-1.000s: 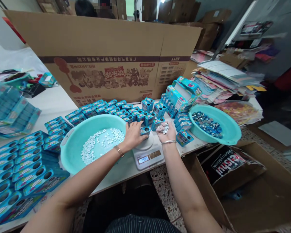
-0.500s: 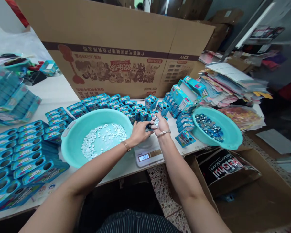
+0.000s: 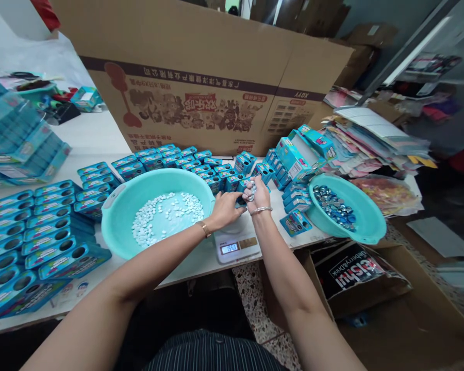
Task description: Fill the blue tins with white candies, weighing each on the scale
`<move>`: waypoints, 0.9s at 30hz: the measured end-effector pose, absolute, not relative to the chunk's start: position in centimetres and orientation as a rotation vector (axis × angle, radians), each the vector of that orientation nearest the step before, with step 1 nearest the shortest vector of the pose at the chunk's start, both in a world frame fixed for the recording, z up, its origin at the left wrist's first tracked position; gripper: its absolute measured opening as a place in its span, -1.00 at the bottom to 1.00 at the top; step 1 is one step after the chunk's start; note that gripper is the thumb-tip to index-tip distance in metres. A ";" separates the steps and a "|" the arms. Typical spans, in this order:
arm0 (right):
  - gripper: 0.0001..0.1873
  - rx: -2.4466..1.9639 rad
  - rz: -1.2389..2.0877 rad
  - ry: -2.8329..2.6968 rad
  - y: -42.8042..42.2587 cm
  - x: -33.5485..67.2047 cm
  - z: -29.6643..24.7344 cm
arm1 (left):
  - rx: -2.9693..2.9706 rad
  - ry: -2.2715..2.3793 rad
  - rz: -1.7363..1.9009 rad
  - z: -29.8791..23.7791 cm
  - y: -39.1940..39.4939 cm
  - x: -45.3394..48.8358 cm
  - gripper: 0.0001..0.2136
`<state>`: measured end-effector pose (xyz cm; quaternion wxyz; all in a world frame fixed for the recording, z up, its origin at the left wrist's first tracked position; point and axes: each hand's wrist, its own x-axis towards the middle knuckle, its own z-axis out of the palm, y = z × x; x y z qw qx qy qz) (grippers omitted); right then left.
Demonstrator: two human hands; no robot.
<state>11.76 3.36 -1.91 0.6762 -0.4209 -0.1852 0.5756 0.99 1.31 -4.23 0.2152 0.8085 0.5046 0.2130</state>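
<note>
My right hand (image 3: 258, 194) is curled, palm up, around several small pale candies (image 3: 251, 190), which show between the fingers. My left hand (image 3: 226, 208) reaches in beside it, thumb and forefinger around a small blue box (image 3: 240, 201) with a dark round hole, mostly hidden by the hands. Both hands are above a white digital scale (image 3: 237, 256) with a lit display. To the left of the scale stands a turquoise basin (image 3: 114, 234) with pale candies (image 3: 143, 226) spread over its bottom.
Rows of blue boxes with round holes (image 3: 65, 245) fill the table's left side; more (image 3: 193, 161) line the back. A large cardboard sheet (image 3: 201, 67) stands behind. On the right are a basin (image 3: 367, 216) of shiny blue pieces, stacked papers (image 3: 371, 139) and an open carton (image 3: 421, 319) below.
My right hand has tilted and closed more around the candies, over the small box. The scale's display shows a different number. The whole view has shifted slightly.
</note>
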 end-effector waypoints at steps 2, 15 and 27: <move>-0.64 -0.935 1.258 -0.422 3.6 11.7 -2.0 | 2.226 1.392 0.602 -4.1 1.3 1.0 -0.61; -0.66 -0.914 1.185 -0.359 3.7 11.5 -1.6 | 2.225 1.390 0.595 -4.2 1.2 0.9 -0.59; -0.63 -0.872 1.242 -0.344 3.8 12.2 -1.3 | 2.243 1.396 0.596 -4.3 1.3 0.4 -0.54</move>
